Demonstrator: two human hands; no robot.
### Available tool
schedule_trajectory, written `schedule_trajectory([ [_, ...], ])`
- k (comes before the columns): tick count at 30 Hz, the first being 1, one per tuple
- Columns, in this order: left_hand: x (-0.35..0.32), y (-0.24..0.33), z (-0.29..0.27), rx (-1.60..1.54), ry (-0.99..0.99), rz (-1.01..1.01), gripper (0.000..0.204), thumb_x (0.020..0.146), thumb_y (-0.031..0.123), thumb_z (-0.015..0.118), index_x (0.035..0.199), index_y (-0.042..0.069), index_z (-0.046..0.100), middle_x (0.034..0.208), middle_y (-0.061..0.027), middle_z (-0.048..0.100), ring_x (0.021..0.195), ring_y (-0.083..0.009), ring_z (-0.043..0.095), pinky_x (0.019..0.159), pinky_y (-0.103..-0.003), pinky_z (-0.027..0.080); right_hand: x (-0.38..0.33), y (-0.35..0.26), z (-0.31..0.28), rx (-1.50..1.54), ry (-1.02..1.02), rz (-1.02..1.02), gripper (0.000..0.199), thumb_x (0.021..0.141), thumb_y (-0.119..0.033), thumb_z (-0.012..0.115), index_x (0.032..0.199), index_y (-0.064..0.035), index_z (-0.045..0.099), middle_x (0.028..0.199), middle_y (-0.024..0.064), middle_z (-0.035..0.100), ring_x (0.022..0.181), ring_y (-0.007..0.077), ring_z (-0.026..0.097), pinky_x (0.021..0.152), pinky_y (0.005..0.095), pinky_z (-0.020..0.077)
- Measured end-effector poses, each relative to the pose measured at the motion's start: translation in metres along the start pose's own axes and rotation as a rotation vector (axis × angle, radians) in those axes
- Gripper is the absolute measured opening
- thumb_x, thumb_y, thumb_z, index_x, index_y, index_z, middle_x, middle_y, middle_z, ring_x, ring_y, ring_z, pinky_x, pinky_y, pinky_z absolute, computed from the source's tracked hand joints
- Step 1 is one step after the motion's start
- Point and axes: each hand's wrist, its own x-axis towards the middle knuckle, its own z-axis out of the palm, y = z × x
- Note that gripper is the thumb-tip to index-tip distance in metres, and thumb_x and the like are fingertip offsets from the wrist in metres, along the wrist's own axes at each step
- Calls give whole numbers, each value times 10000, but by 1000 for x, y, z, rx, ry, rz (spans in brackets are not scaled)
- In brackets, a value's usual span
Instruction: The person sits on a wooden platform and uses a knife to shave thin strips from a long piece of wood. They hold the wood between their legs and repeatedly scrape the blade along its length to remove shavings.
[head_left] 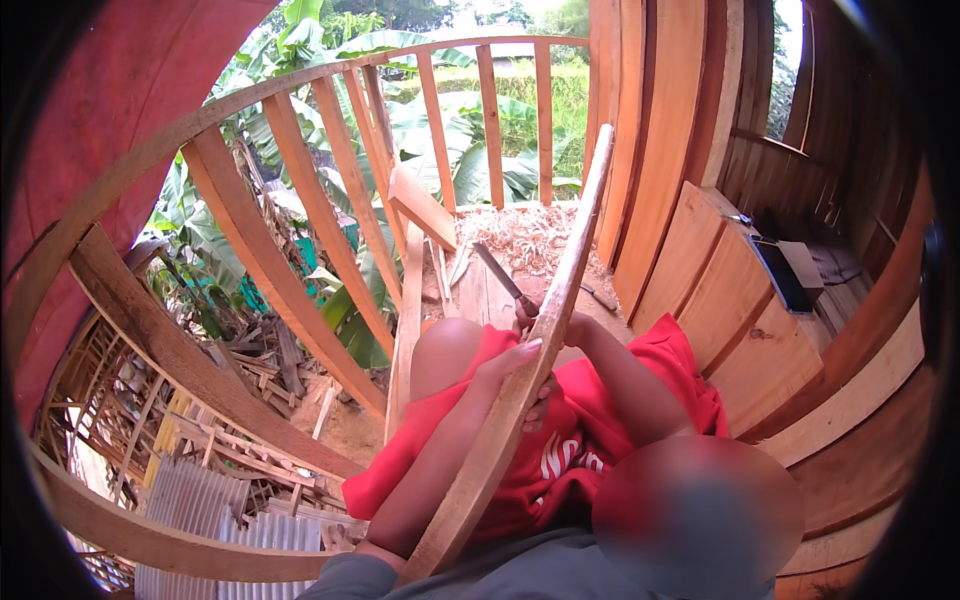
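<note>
Wooden strip (549, 337), slanting from seven o'clock to one, clasped in the left hand (513, 364), right hand (573, 327) gripping a knife (496, 269) (blade toward eleven o'clock)

The long wooden beam (575, 250) slants up across the lap, barring any straight sideways reach between left and right. On its left, the knife (499, 272) points its blade outward, narrowing the way forward. Past that tip, a hand could travel over the shavings (520, 238), though a wooden block (422, 208) juts in beside the slatted railing (268, 270), whose gaps open outward. Rightward, room remains between the right forearm (640, 380) and the plank ledge (735, 275).
</note>
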Motion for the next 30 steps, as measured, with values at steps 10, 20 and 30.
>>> schedule_trajectory([
  [10, 44, 50, -7, -79, -43, -8, 463, 963, 503, 526, 1253, 143, 529, 745, -49, 481, 527, -170, 471, 474, -307, 390, 21, -27, -32, 170, 420, 159, 161, 935, -221, 665, 938, -81, 585, 860, 47, 598, 717, 126, 547, 593, 265, 416],
  [20, 132, -18, -82, -303, -8, -222, 533, 936, 471, 585, 1347, 146, 490, 753, -37, 485, 522, -153, 486, 482, -310, 419, -37, 18, -112, 202, 776, 420, 306, 1006, -356, 551, 797, -158, 450, 570, -39, 390, 389, 67, 323, 351, 252, 225],
  [30, 148, -38, -147, -372, 153, -356, 590, 968, 448, 561, 1433, 123, 400, 791, -62, 479, 558, -158, 469, 502, -304, 415, -12, 55, -149, 111, 882, 564, 404, 1045, -430, 455, 915, -72, 590, 588, -35, 438, 422, 68, 349, 376, 263, 233],
])
